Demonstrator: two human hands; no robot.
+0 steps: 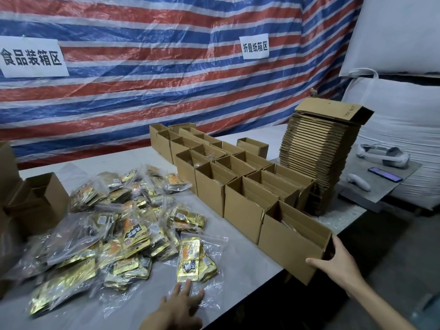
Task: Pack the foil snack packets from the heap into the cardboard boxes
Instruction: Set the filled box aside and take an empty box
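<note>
The foil packets (114, 222) sprawl in a heap at 9 o'clock on the worktop (242, 265); one bagged bundle (190, 258) lies apart at 6 o'clock, just beyond the left grip (183, 303), flat, fingers straight. The right grip (333, 260) clasps the nearest box (292, 241) by its end at the worktop's 4 o'clock edge. A bare strip separates heap and box row (226, 172).

Grey table (245, 270) with packet heap (114, 229), open boxes (247, 186), flat-carton stack (316, 158)
</note>
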